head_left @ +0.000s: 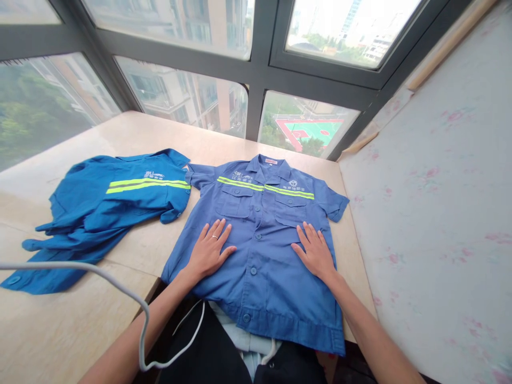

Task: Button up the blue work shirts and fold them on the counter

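Observation:
A blue short-sleeved work shirt (260, 266) with a yellow reflective stripe lies front up and buttoned on the beige tabletop (132, 133), its hem hanging over the near edge. My left hand (210, 249) rests flat on the shirt's left half, fingers spread, a ring on one finger. On the right half, just below the chest pocket, my right hand (316, 250) also lies flat and open. Neither hand holds anything.
A second, brighter blue work garment (108, 208) with reflective stripes lies crumpled to the left. A white cable (120, 288) curves across the lower left. Large windows (192, 101) stand behind the table; a pale flowered wall (440, 213) runs along the right.

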Motion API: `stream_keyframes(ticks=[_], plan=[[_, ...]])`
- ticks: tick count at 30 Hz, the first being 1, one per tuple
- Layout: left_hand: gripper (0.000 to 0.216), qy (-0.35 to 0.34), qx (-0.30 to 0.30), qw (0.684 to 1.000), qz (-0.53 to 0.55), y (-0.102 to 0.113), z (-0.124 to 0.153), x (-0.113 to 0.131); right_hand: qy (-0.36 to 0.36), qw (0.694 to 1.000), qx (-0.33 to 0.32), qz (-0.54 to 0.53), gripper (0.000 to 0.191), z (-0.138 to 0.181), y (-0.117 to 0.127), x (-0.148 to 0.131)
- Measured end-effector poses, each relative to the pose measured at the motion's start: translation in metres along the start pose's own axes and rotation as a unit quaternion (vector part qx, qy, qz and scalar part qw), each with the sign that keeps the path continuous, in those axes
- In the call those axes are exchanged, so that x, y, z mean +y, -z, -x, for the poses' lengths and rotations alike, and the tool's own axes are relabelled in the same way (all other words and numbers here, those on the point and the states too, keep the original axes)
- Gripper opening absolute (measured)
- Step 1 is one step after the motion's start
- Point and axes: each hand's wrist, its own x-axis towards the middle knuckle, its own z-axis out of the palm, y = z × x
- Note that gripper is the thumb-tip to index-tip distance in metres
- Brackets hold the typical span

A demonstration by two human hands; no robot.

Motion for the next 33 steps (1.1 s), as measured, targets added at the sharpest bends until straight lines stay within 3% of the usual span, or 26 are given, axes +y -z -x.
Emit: stream_keyframes(ticks=[9,17,25,30,33], plan=[[0.059,-0.057,-0.035,0.998,0.006,0.010,0.008,-0.033,-0.012,1.000,0.016,0.015,0.064,0.000,-0.003,0.002],[0.059,-0.017,-0.017,1.000,-0.012,0.010,0.015,-0.055,-0.031,0.999,0.012,0.016,0.063,0.000,-0.003,0.006],[0.063,0.057,0.028,0.998,-0.015,0.009,0.011,-0.061,-0.056,0.998,0.008,0.019,0.063,0.003,-0.004,0.004],[0.059,0.097,0.065,0.989,0.088,0.007,0.010,-0.065,-0.066,0.997,-0.007,0.028,0.062,0.004,-0.002,0.001],[0.055,0.149,0.122,0.961,0.201,0.014,-0.005,-0.074,-0.071,0.997,-0.025,0.023,0.062,0.000,0.004,0.000]])
